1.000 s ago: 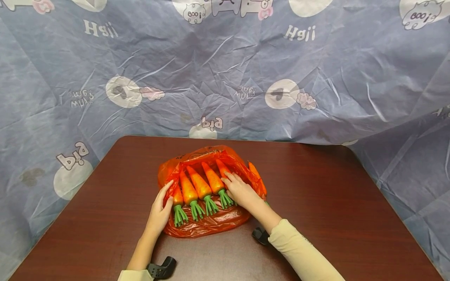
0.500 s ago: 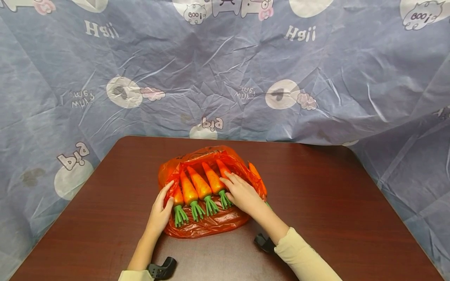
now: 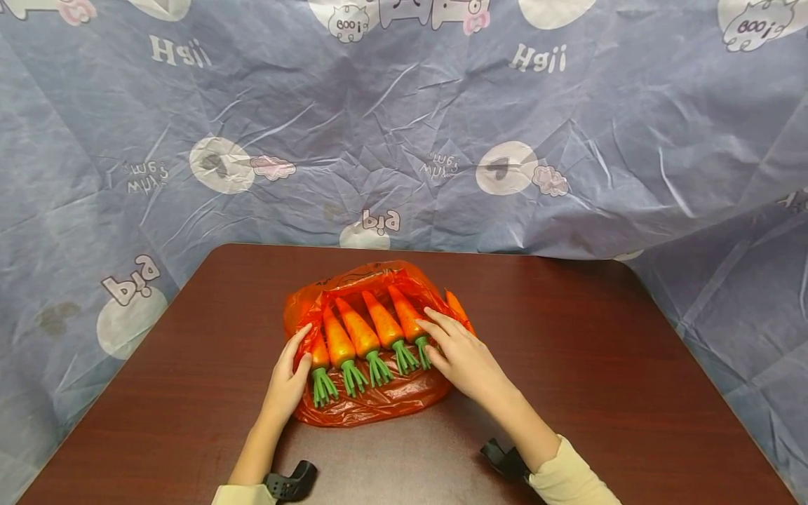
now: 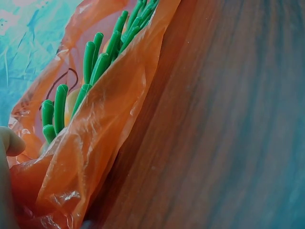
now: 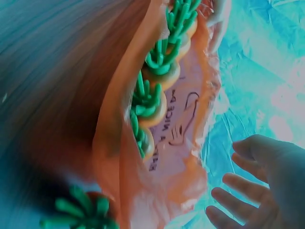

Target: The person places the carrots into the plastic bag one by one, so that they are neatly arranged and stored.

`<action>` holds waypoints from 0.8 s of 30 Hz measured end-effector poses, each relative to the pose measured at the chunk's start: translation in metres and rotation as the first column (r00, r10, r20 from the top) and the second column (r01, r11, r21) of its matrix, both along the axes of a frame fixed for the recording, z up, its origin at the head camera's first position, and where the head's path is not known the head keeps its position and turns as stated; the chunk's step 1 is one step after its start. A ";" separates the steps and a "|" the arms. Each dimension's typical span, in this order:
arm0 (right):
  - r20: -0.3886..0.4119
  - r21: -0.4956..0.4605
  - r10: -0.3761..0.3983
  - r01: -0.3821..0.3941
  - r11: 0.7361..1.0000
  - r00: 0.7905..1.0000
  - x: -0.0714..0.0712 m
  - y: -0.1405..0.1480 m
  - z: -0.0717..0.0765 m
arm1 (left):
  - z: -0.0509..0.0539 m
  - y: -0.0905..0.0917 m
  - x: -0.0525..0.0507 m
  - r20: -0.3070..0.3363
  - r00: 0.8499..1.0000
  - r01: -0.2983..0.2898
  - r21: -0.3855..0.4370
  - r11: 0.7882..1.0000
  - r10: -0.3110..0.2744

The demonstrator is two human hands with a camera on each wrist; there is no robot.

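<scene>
An orange-red plastic bag (image 3: pixel 379 407) lies on the table with its mouth toward me. Several orange carrots (image 3: pixel 358 330) with green tops sit side by side in the mouth. At the bag's left edge, my left hand (image 3: pixel 285 384) grips the plastic between thumb and fingers; the left wrist view shows only its thumb (image 4: pixel 14 143) and part of the palm. My right hand (image 3: pixel 466 358) hovers by the right side, fingers spread and holding nothing, near the rightmost bagged carrot (image 3: pixel 407 315). Another carrot (image 3: pixel 457 308) lies outside the bag, partly hidden behind that hand.
The dark brown wooden table (image 3: pixel 568 351) extends on both sides of the bag. A blue-grey printed cloth (image 3: pixel 379 126) hangs behind it. Each wrist wears a black strap mount, such as the left wrist mount (image 3: pixel 293 482).
My right hand has drawn back to the right, off the rightmost bagged carrot, leaving that carrot and its green top in view. The left hand and bag have stayed put.
</scene>
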State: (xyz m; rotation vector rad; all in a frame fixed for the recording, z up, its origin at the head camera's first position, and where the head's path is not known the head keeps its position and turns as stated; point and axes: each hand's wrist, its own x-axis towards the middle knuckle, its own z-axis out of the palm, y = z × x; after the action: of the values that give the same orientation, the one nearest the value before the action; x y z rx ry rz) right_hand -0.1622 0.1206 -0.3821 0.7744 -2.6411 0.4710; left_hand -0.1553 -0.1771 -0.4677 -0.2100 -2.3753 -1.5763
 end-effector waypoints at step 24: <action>0.308 -0.161 -0.125 0.181 0.970 0.943 -0.030 0.070 -0.036 | 0.000 -0.001 0.000 0.003 1.000 0.000 -0.001 1.000 0.000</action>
State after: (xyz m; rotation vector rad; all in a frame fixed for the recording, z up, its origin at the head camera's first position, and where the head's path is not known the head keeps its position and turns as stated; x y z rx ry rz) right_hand -0.1924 0.1903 -0.4182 0.4634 -2.8456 0.8364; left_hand -0.1552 -0.1778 -0.4681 -0.2083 -2.3782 -1.5771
